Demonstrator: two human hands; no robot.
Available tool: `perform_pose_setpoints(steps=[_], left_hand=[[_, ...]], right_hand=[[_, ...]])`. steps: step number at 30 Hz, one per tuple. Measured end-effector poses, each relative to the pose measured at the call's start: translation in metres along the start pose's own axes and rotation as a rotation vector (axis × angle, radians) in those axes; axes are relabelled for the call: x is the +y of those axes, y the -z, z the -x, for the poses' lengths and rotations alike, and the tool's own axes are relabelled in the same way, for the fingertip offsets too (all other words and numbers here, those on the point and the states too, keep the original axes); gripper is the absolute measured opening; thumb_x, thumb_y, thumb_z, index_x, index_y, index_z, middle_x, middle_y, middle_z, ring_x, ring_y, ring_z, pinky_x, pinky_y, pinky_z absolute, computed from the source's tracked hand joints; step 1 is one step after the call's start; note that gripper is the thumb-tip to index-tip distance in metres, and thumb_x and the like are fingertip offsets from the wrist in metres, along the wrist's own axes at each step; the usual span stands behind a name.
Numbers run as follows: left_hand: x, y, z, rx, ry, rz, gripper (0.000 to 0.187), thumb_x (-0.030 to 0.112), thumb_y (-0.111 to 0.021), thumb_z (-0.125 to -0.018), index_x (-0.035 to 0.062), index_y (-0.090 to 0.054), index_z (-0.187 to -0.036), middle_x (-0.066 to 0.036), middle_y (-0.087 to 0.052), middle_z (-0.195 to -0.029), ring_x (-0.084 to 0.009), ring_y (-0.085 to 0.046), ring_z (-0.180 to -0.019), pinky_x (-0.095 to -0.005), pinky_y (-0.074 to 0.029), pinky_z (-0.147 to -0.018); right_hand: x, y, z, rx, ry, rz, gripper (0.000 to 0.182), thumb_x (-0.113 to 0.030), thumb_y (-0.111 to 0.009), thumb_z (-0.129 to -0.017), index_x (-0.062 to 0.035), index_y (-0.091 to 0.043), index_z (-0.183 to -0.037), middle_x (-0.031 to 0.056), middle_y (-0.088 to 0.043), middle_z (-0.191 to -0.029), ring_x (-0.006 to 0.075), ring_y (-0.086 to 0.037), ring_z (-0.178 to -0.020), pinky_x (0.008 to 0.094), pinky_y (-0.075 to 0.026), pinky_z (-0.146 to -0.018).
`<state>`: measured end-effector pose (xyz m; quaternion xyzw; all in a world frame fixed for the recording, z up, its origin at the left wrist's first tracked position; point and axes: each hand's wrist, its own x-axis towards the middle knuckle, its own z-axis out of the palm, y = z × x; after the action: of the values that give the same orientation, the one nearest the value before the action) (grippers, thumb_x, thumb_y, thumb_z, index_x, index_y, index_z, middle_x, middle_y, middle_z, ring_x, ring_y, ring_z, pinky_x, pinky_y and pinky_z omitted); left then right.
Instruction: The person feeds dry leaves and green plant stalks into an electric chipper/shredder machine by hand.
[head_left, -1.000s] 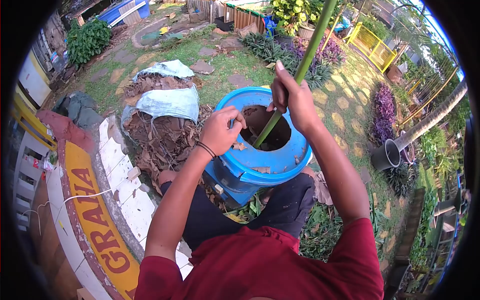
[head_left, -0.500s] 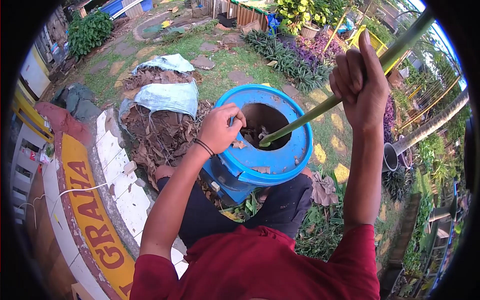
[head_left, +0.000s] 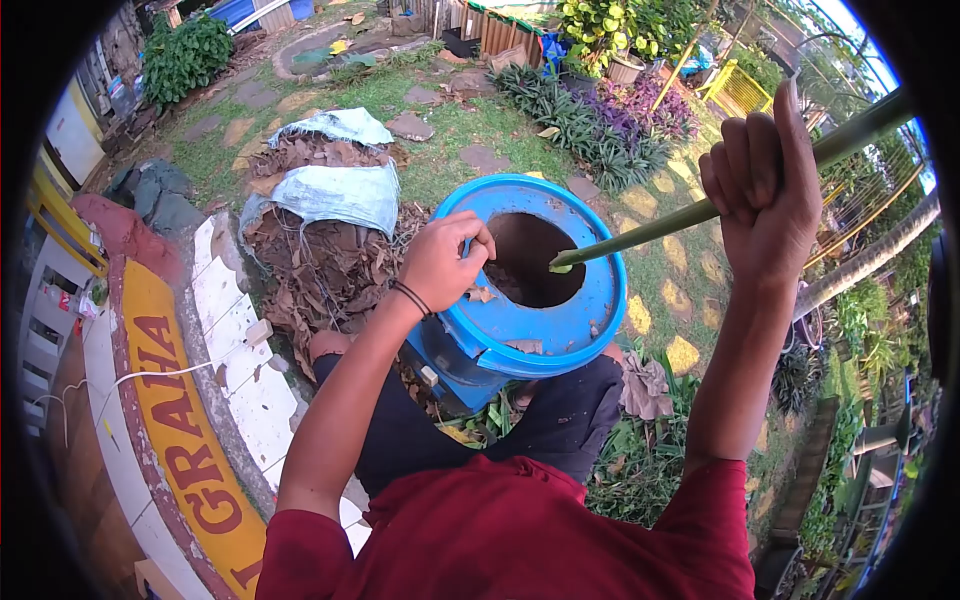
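A long green plant stalk (head_left: 650,228) slants down from upper right, its cut tip over the round opening of a blue drum (head_left: 470,320). My right hand (head_left: 765,185) is closed around the stalk, thumb pointing up, to the right of the drum and above it. On the drum's top, my left hand (head_left: 447,255) has its fingers curled over the left edge of the opening and seems to grip it. Dry leaf bits lie on the blue top near that hand. The inside of the drum is dark, its bottom hard to make out.
Left of the drum lies a pale blue sack (head_left: 335,195) with dry brown leaves (head_left: 310,260) spilling out. A white cable (head_left: 165,375) crosses the tiled ledge (head_left: 250,400). Cut greenery (head_left: 640,470) lies by my legs; a stone-paved lawn and plants lie beyond.
My right hand has moved right and drawn the stalk up, so its tip has risen from inside the opening to near its right edge. My left hand stays at the drum's opening.
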<state>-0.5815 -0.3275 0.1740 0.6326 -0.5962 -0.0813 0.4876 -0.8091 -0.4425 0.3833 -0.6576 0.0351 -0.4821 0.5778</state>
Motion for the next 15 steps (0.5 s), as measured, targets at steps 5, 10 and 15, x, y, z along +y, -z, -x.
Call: perform_pose_setpoints(steps=[5,10,15], left_hand=[[0.0001,0.0005,0.0,0.007,0.003,-0.001,0.013,0.006,-0.055,-0.085,0.0005,-0.064,-0.077,-0.008,-0.057,-0.075,-0.0179,-0.052,-0.059,-0.0337,-0.042,-0.058],[0.0007,0.0004,0.0004,0.015,-0.017,0.005,0.014,0.006,-0.054,-0.085,0.0005,-0.064,-0.077,-0.008,-0.057,-0.075,-0.018,-0.052,-0.059,-0.0337,-0.042,-0.058],[0.0012,0.0,0.0001,0.012,-0.003,0.009,0.014,0.006,-0.054,-0.085,0.0005,-0.064,-0.077,-0.008,-0.057,-0.075,-0.0174,-0.051,-0.058,-0.034,-0.041,-0.057]], right_hand=[[0.0048,-0.0061,0.0035,0.027,-0.006,0.027,0.058,-0.038,-0.047,-0.106,-0.0197,-0.033,-0.052,-0.007,-0.023,-0.047,0.0057,-0.017,-0.038,0.024,-0.021,-0.039],[0.0072,-0.003,0.0044,0.014,-0.017,0.051,0.059,-0.042,-0.05,-0.104,-0.0181,-0.034,-0.053,-0.0057,-0.024,-0.046,0.007,-0.021,-0.039,0.0251,-0.021,-0.039],[0.009,-0.0042,0.0078,0.052,-0.026,0.015,0.058,-0.04,-0.05,-0.105,-0.0186,-0.034,-0.053,-0.0064,-0.024,-0.047,0.0062,-0.02,-0.039,0.0246,-0.021,-0.039]])
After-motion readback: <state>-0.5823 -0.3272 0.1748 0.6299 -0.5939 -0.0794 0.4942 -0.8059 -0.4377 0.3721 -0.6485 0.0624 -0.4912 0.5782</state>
